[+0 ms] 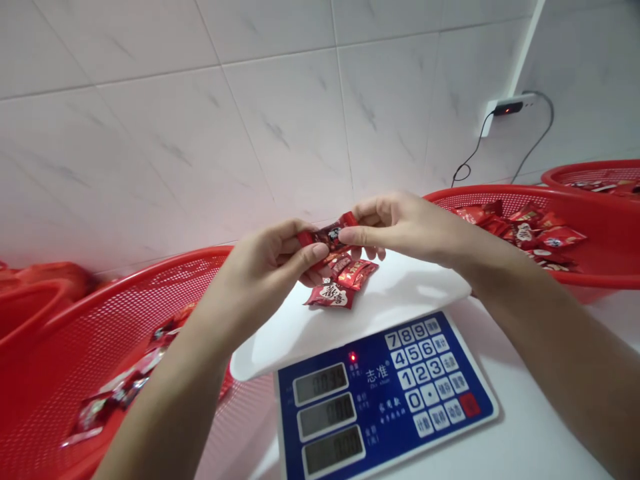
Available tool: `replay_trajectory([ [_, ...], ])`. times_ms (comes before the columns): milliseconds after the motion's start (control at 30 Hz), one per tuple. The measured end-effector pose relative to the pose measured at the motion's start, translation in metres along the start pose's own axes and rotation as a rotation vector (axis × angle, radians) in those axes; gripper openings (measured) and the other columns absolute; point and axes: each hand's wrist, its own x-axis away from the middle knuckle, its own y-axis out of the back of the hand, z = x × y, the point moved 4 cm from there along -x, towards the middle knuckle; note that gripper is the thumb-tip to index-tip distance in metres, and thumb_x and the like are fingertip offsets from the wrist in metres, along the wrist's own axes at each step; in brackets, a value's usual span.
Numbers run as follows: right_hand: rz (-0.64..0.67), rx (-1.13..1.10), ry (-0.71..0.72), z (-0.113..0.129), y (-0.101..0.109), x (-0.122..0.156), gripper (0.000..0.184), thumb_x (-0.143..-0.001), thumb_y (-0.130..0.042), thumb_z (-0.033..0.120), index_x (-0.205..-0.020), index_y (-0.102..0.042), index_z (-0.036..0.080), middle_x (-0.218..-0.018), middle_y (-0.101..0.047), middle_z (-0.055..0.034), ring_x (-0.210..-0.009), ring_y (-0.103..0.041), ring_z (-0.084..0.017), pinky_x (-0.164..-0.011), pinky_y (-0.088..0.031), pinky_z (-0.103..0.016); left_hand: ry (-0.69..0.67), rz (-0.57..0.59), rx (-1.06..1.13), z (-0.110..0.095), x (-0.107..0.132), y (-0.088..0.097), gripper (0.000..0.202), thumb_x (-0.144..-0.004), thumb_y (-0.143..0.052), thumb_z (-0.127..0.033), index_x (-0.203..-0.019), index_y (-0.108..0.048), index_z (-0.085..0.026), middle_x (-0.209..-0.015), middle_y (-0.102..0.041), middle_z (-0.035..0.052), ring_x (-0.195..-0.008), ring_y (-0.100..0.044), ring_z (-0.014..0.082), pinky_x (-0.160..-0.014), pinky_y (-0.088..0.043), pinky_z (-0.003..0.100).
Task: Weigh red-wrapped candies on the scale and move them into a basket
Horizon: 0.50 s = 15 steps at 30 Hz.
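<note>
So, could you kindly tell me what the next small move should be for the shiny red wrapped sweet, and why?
Probably lower the shiny red wrapped sweet onto the white plastic scale platform beside the red wrapped sweets lying there, since the left hand and right hand pinch it directly above that platform.

A blue-faced digital price scale (385, 393) sits at lower centre on the white desk (530, 427), with its white weighing pan (285, 340) above a lit red indicator, three LCD readouts and a numeric keypad. Red plastic mesh baskets (150, 280) (500, 197) stand on either side, with a red tub (35, 300) at the left edge and another red basket (590, 167) at far right. At upper right, a black plug (507, 107) in a white wall socket (493, 113) trails dark cables (537, 140) down grey-veined white wall tiles (150, 133).
</note>
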Motion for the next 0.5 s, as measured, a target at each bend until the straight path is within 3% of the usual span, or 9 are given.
replay_trajectory([
  [100,0.014,-0.047,-0.051,-0.003,0.0032,0.0,0.032,-0.084,-0.083,0.041,-0.076,-0.067,0.015,-0.072,-0.063,0.0005,-0.066,-0.055,-0.01,-0.063,-0.043,-0.024,-0.025,0.064,-0.005,-0.0019,-0.0001,-0.0003,0.011,-0.093,-0.066,-0.022,-0.084,-0.07,-0.017,-0.071,-0.072,0.0026,-0.062,-0.069,0.013,-0.058,-0.057,0.017],
  [300,0.041,-0.084,-0.042,-0.0096,0.0064,-0.0003,0.027,-0.084,-0.083,0.039,-0.082,-0.072,0.015,-0.079,-0.068,-0.0014,-0.071,-0.06,-0.011,-0.067,-0.046,-0.025,-0.052,0.077,-0.069,-0.0038,-0.0004,0.0004,0.014,-0.094,-0.063,-0.026,-0.085,-0.071,-0.019,-0.069,-0.07,0.0017,-0.06,-0.068,0.0148,-0.059,-0.058,0.022],
  [367,0.015,-0.064,-0.06,-0.0103,0.0079,-0.0001,0.026,-0.084,-0.083,0.039,-0.084,-0.074,0.015,-0.081,-0.07,-0.0028,-0.073,-0.06,-0.011,-0.067,-0.046,-0.025,-0.049,0.031,-0.143,-0.003,0.0001,0.0021,0.014,-0.094,-0.064,-0.029,-0.087,-0.073,-0.02,-0.071,-0.072,0.0015,-0.063,-0.07,0.0164,-0.061,-0.058,0.024],
  [500,-0.041,-0.038,-0.111,-0.0098,0.0108,0.002,0.027,-0.083,-0.085,0.039,-0.095,-0.078,0.016,-0.094,-0.074,-0.0059,-0.082,-0.064,-0.013,-0.072,-0.05,-0.025,-0.103,-0.202,-0.388,-0.0044,0.0048,0.0075,0.009,-0.091,-0.069,-0.029,-0.091,-0.078,-0.026,-0.079,-0.078,-0.0005,-0.078,-0.075,0.0209,-0.072,-0.057,0.029],
])
